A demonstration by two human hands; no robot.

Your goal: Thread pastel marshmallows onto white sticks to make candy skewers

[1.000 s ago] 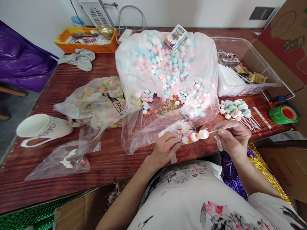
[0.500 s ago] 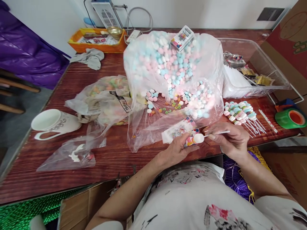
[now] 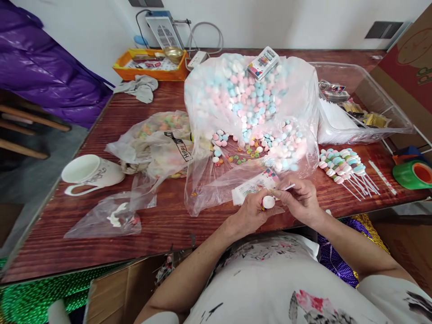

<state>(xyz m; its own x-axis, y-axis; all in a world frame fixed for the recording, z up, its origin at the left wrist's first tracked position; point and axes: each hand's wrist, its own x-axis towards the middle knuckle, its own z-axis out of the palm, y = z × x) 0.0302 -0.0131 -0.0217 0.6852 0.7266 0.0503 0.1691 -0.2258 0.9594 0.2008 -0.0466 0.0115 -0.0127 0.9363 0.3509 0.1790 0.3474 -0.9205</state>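
Low over the front of the table, my left hand (image 3: 251, 209) is closed around a short stack of candies (image 3: 268, 202), its white round end turned up toward me. Beside it my right hand (image 3: 299, 200) pinches a thin white stick (image 3: 289, 186), fingertips close to the candies. Whether the stick is inside the stack is hidden by my fingers. A printed packet (image 3: 254, 185) lies just beyond my hands. Behind it a large clear bag (image 3: 202, 180) holds pink, blue and white candies (image 3: 251, 94) and several small ring candies (image 3: 239, 159). Finished-looking candy skewers (image 3: 340, 164) lie to the right.
A clear plastic tray (image 3: 381, 130) stands at the right, near a green tape roll (image 3: 408, 174). On the left are a white mug (image 3: 110, 174), a small clear bag (image 3: 97, 225) and a bag of ring candies (image 3: 151, 148). An orange box (image 3: 123, 74) sits at the back.
My right hand has moved left, close against my left hand, bringing the stick with it. The candy stack has shifted slightly left and down. The whole view has shifted a little.
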